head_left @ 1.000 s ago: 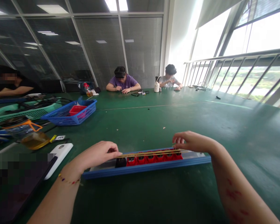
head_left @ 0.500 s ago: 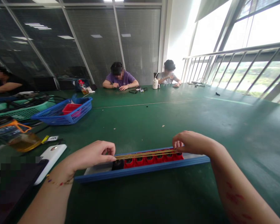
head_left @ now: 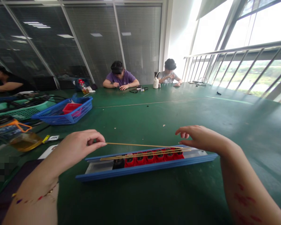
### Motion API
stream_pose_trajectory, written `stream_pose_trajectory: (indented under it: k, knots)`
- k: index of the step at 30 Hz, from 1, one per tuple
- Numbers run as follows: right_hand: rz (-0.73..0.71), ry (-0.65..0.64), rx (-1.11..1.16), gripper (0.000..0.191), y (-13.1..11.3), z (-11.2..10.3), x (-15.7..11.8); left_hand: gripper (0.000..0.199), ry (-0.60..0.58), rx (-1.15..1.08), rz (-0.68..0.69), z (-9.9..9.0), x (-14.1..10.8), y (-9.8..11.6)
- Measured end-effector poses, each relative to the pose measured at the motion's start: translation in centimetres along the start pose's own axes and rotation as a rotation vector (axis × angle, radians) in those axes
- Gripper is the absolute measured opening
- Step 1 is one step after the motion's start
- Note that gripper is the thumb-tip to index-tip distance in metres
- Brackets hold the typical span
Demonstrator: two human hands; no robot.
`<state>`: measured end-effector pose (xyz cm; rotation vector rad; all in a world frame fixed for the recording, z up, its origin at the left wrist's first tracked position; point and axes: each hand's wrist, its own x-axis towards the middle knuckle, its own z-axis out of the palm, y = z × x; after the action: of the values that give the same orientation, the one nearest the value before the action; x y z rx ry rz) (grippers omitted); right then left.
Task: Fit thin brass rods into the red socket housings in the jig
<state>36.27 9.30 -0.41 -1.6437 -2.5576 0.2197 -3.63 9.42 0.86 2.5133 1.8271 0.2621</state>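
My left hand (head_left: 86,142) pinches the left end of a thin wooden stick (head_left: 135,144) between thumb and forefinger. The stick's right end reaches the far rim of a long, blue-sided tray (head_left: 150,168), beneath my right hand (head_left: 192,136). That hand hovers above the tray's right part, thumb and fingers apart. Several more thin wooden sticks (head_left: 131,155) lie lengthwise over a row of red square holders (head_left: 150,160) with dark tops. A black block (head_left: 118,163) sits at the row's left end.
At the left are a blue basket (head_left: 61,114) with a red box (head_left: 72,108), a green basket (head_left: 28,109) of cables and a jar of amber liquid (head_left: 27,142). Two people sit across the green table (head_left: 135,122), another at far left. A white bottle (head_left: 155,83) stands there.
My left hand has moved left and up, lifting one stick's left end away from the others. My right hand has spread its fingers and shifted slightly right, off the sticks.
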Motion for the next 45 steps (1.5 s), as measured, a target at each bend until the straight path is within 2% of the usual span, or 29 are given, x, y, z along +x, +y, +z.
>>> stream_pose_trajectory:
  k: [4,7,9,14,20,24,28,31,36,41,45]
  knots:
    - [0.05,0.002,-0.03,0.023,0.8,-0.1,-0.3,0.034,0.073,0.027,-0.028,-0.5,-0.3,-0.9]
    - [0.062,-0.064,-0.016,0.013,0.7,-0.3,-0.5,0.034,0.097,0.066,-0.065,-0.5,-0.1,-1.3]
    - [0.041,-0.135,0.021,0.015,0.4,-0.4,-0.6,0.033,0.064,0.08,-0.081,0.0,0.5,-1.6]
    - [-0.025,-0.278,0.037,0.025,-0.2,-0.3,-0.4,0.031,-0.057,0.009,-0.049,2.9,2.7,-2.3]
    - [-0.017,-0.299,0.02,0.025,0.1,0.2,0.0,0.024,-0.136,-0.155,0.02,7.5,4.4,-2.4]
    - [-0.026,-0.27,-0.007,0.02,0.1,0.4,-0.1,0.021,-0.182,-0.198,0.032,10.0,5.0,-2.5]
    - [-0.03,-0.174,-0.031,0.017,-0.1,0.0,-0.1,0.021,-0.178,-0.215,0.035,11.2,5.2,-3.0]
    - [-0.007,-0.071,0.031,0.017,0.0,-0.7,-0.5,0.021,-0.173,-0.241,0.007,11.5,5.1,-3.3]
    - [0.031,-0.008,0.103,0.018,1.5,-2.5,-2.5,0.022,-0.156,-0.263,-0.037,11.7,5.0,-3.5]
    - [0.033,0.11,0.065,0.02,3.1,-3.8,-5.6,0.023,-0.152,-0.27,-0.032,11.7,5.0,-3.5]
    - [0.071,0.168,-0.028,0.023,3.7,-3.8,-6.4,0.025,-0.158,-0.285,-0.024,11.5,5.0,-3.5]
